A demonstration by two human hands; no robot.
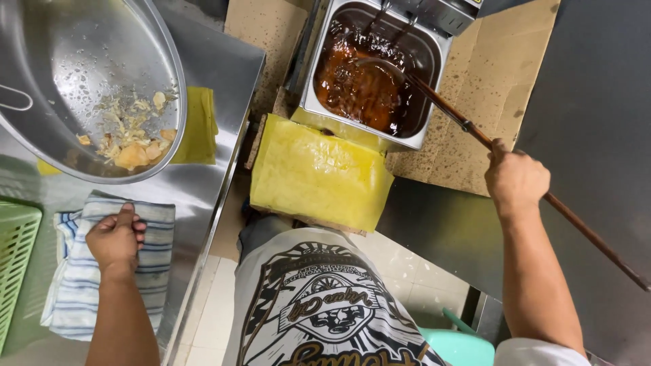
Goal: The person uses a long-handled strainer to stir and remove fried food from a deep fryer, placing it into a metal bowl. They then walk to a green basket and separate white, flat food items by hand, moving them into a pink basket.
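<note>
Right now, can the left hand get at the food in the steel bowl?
Probably yes. The left hand rests on the striped towel, the bowl lies open beside it, and nothing covers the food.

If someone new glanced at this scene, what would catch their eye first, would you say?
Probably the fryer vat of dark oil at top centre, where the right hand holds a long wooden-handled skimmer. Next, the big steel bowl of fried scraps at upper left, above the left hand resting on a striped towel.
</note>
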